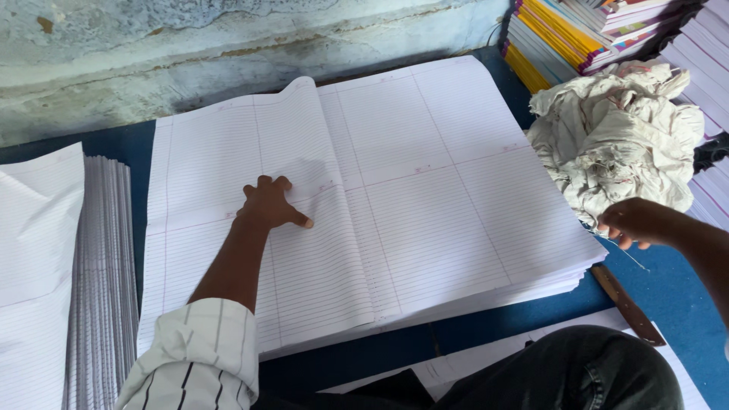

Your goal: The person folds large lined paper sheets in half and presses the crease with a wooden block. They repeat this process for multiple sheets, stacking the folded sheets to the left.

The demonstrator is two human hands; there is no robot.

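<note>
Two hands are at work over a broad stack of large white ruled paper sheets (425,197) lying flat on the blue desk (676,296). The left hand (269,203) rests on the stack near its middle, knuckles bent and thumb stretched out, pressing down beside a fold line where the top sheet (250,129) on the left half lifts in a slight hump; it grips nothing. The right hand (634,222) hovers at the stack's right edge, just beside a crumpled heap of off-white cloth (615,129), fingers curled loosely; a thin thread seems to hang from it, but whether it pinches anything I cannot tell.

Judging from how things lie, the sheets are squared up and laid out but not yet folded or bound: the top layer is only partly flattened. A second pile of ruled sheets (102,281) waits at the far left, untouched. Finished notebooks with coloured covers (562,34) are stacked at the top right. A long brown-handled tool (626,305) lies unused on the desk below the right hand.
</note>
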